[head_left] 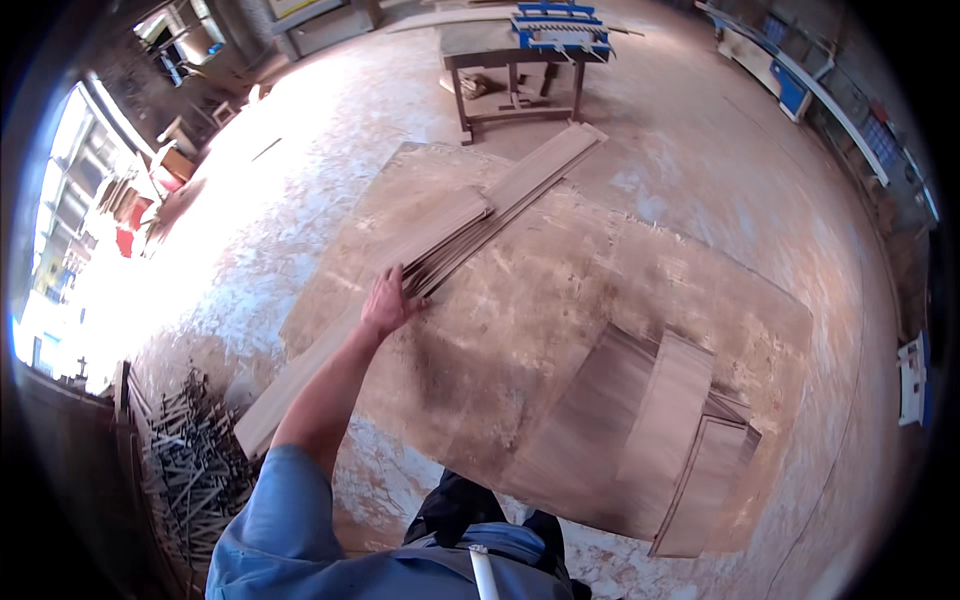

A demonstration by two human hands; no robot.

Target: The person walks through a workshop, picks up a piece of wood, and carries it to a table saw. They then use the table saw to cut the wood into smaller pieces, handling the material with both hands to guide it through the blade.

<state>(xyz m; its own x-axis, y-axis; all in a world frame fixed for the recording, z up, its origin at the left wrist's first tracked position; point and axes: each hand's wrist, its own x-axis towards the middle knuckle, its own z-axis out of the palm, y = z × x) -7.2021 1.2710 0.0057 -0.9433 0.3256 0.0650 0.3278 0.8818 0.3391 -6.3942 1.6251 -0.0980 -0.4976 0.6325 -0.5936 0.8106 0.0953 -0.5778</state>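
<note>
My left hand [390,303] reaches across a long stack of thin wooden strips [465,235] lying diagonally on a large worn board [520,300]. Its fingers lie over the strips and the thumb is at their right edge, gripping them part-way along. Toward me, the strips run on under my forearm past the board's left edge. A shorter strip [440,225] rests on top of the longer ones, and their far ends fan slightly apart. My right hand is out of view.
Wide flat brown wooden sheets [585,425] and narrower panels [690,480] lie at the board's right front. A heap of dark thin offcuts [195,470] sits at the left. Beyond the board stands a workbench [485,40] with a blue frame [562,30] on it.
</note>
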